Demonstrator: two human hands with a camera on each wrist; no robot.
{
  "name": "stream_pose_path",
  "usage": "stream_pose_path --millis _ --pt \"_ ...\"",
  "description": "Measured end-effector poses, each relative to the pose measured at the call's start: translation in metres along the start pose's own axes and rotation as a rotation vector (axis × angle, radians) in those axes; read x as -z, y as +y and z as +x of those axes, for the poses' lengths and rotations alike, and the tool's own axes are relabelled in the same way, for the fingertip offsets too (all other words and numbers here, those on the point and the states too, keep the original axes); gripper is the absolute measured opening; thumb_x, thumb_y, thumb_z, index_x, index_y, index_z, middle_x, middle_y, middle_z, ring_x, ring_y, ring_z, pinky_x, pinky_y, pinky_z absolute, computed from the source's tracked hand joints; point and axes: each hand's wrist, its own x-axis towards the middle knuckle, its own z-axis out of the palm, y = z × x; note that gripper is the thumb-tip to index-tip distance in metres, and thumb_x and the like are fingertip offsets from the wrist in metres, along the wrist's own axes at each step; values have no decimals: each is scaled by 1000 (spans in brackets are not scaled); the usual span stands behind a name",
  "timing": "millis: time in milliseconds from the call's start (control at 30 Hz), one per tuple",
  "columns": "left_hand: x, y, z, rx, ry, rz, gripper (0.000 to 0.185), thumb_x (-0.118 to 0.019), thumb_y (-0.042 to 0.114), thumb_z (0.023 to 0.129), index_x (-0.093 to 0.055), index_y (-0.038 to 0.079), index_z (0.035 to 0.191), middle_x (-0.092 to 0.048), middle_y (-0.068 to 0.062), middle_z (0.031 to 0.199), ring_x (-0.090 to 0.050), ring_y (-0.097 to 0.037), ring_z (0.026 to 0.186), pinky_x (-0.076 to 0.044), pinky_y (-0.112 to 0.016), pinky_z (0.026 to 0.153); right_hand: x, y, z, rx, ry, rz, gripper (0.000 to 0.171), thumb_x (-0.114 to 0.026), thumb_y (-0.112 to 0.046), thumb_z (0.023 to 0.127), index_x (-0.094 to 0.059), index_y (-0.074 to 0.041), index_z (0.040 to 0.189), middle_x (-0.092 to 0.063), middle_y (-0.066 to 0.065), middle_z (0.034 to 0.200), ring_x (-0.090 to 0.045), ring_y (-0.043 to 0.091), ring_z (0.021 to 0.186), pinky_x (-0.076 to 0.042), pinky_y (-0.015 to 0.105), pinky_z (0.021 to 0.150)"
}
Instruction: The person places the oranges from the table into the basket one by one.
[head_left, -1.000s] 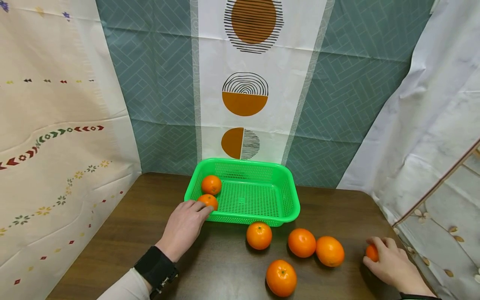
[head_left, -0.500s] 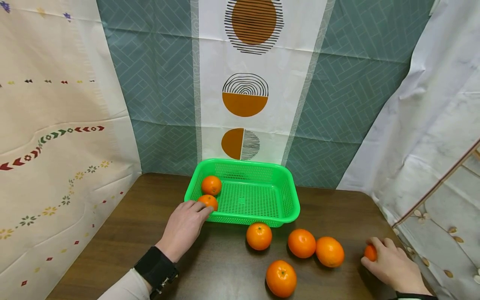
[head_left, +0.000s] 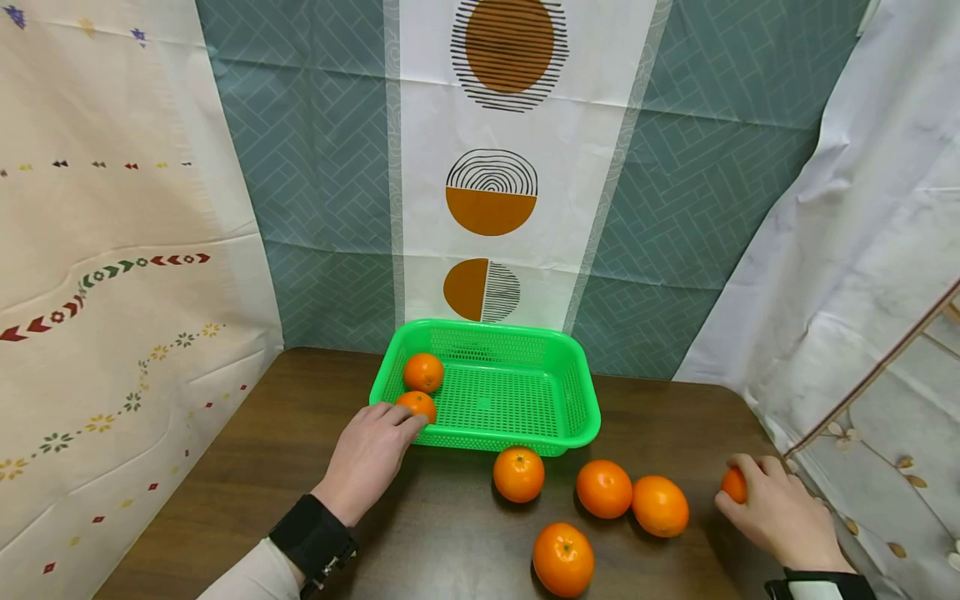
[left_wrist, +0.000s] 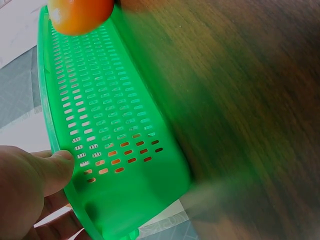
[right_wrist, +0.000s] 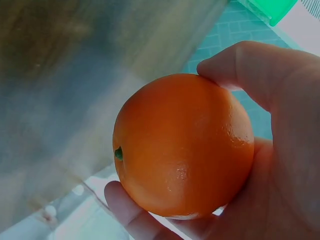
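Orange (right_wrist: pixel 182 145) gripped in my right hand (head_left: pixel 783 512); left hand (head_left: pixel 367 454) pinches green basket (head_left: pixel 480 437) rim. Glossy peel may slip; a left-side tug could tilt everything.

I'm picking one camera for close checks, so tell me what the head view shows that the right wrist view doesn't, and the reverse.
Only the head view: the left hand gripping the near left rim of the basket, the two oranges inside it, and four loose oranges on the table.

Only the right wrist view: the green stem of the held orange and nearly its whole outline.

Both: the right hand holding that orange, the table, and the basket, though the wrist view catches just a piece.
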Motion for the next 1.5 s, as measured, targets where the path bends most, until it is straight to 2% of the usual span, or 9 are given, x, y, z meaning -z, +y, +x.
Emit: stream_pose_path --millis 600,1133,1500 --pt "-2 0 -1 -2 7 5 34 -96 7 85 -79 15 112 -76 -3 106 -69 -31 99 -61 -47 91 8 -25 7 97 175 9 55 -78 -35 96 -62 0 136 -55 37 125 -61 51 93 -54 63 58" --pt "0 0 -1 3 -7 6 35 -96 7 85 -79 16 114 -75 -3 106 -69 -31 99 -60 -47 93 22 -58 11 144 216 17 53 -78 -36 96 -64 -4 136 -58 33 126 -62 45 90 -56 60 58" --pt "0 0 0 1 -9 8 33 -96 7 86 -80 15 114 -75 -4 106 -69 -31 99 -60 -47 92 22 -78 13 193 257 17 50 -78 -35 95 -66 -7 135 -60 29 126 -64 42 93 -56 60 59"
